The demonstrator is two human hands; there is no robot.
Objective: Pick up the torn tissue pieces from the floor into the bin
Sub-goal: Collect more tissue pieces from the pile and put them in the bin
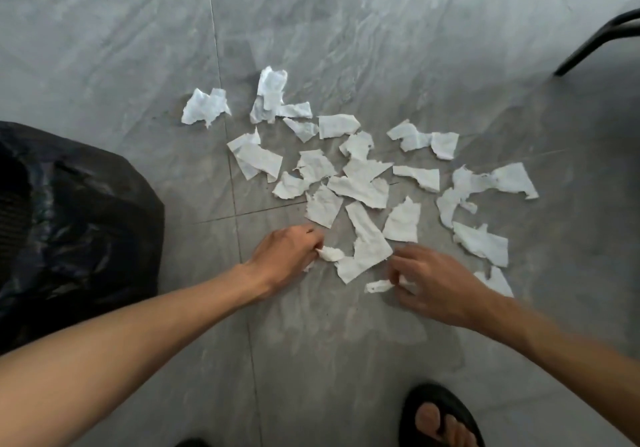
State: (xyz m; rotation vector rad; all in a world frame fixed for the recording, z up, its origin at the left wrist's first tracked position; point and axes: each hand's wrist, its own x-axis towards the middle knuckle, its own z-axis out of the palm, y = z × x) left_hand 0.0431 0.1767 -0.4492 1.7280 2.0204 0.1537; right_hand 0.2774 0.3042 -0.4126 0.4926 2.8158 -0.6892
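Note:
Several torn white tissue pieces lie scattered on the grey tiled floor. My left hand is at the near edge of the scatter, its fingers pinched on a small crumpled tissue piece. My right hand is low on the floor to the right, fingers closed on a narrow tissue strip. A bin lined with a black plastic bag stands at the left, just beyond my left forearm.
A black chair leg slants down at the upper right. My foot in a black sandal rests at the bottom right. A long tissue piece lies between my two hands.

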